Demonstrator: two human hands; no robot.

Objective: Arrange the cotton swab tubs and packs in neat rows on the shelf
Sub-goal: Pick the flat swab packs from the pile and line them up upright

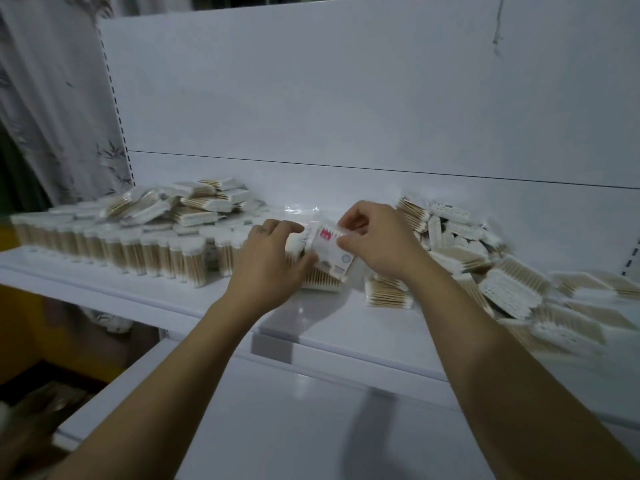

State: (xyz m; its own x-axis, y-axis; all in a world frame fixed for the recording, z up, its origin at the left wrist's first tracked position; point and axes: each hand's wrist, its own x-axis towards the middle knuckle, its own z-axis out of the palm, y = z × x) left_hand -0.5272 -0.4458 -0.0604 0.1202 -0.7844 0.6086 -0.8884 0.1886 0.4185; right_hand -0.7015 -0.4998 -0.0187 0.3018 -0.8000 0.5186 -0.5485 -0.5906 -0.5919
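White-labelled swab pack (329, 249) is clamped in both grips, left hand (270, 261) and right hand (379, 237), over the shelf (325, 329); placing judged underway, next to be squared against tub row (145, 252) at 9 o'clock.

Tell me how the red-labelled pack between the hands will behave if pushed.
Probably light: the right hand holds the red-labelled pack by a pinch at its top edge. Its clear film looks slippery, so it may slide like the toppled packs on the right. Stood on edge, it seems apt to tip.
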